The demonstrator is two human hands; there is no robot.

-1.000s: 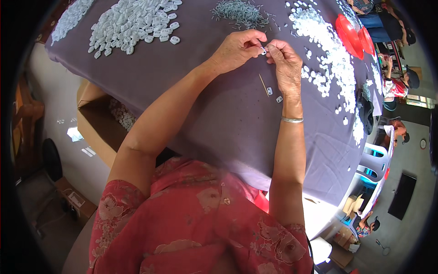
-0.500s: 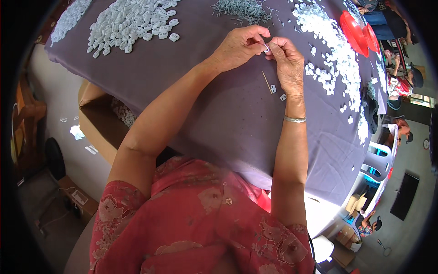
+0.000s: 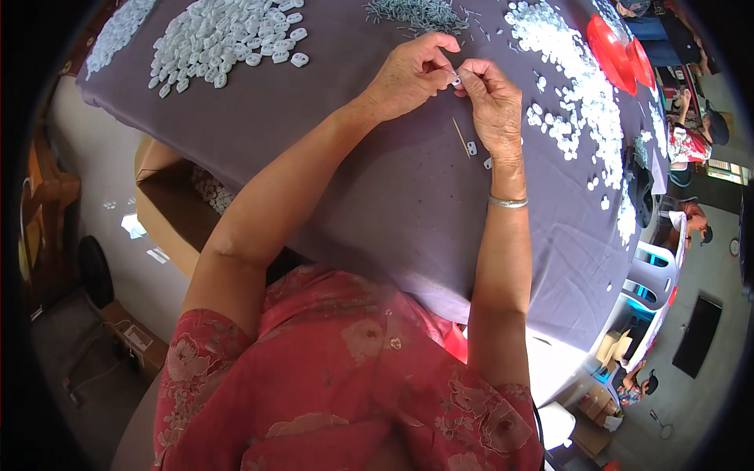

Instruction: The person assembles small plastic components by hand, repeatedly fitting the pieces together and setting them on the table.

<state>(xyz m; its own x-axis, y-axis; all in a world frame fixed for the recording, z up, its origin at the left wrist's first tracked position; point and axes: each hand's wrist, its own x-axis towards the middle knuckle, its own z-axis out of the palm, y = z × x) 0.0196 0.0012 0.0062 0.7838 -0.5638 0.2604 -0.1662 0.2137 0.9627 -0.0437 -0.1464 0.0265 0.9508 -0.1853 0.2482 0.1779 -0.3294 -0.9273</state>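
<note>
At one o'clock in view, the right hand (image 3: 491, 93) pinches a small white piece (image 3: 456, 80); the left hand's (image 3: 404, 78) thumb meets it, its grip unclear. From there, a thin stick (image 3: 461, 138) lies at six, grey pins (image 3: 416, 16) at eleven.

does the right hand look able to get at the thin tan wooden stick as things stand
Probably yes: the thin tan wooden stick lies uncovered close by on the purple cloth, though the right hand seems busy pinching a small white plastic piece.
</note>
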